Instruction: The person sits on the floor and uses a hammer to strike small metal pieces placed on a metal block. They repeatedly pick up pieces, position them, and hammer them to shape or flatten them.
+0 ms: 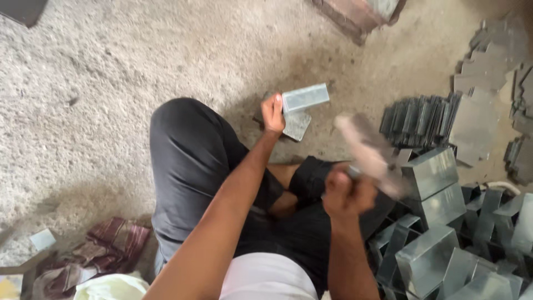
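Observation:
My left hand [272, 113] grips one end of a bent strip of shiny sheet metal [306, 98], held over a flat metal block [297, 125] on the floor. My right hand [343, 192] is closed on the handle of a wooden mallet [371, 155], raised and blurred by motion, to the right of the strip and apart from it. I sit on the floor with my knee in black trousers [189, 150] bent in front of me.
Folded sheet-metal boxes [438, 233] lie piled at the lower right. A stack of flat cut metal blanks [419, 119] and larger notched sheets [483, 83] lie at the right. Crumpled cloth [105, 250] sits at the lower left on the rough concrete floor [111, 83]. Bricks [355, 14] stand at the top.

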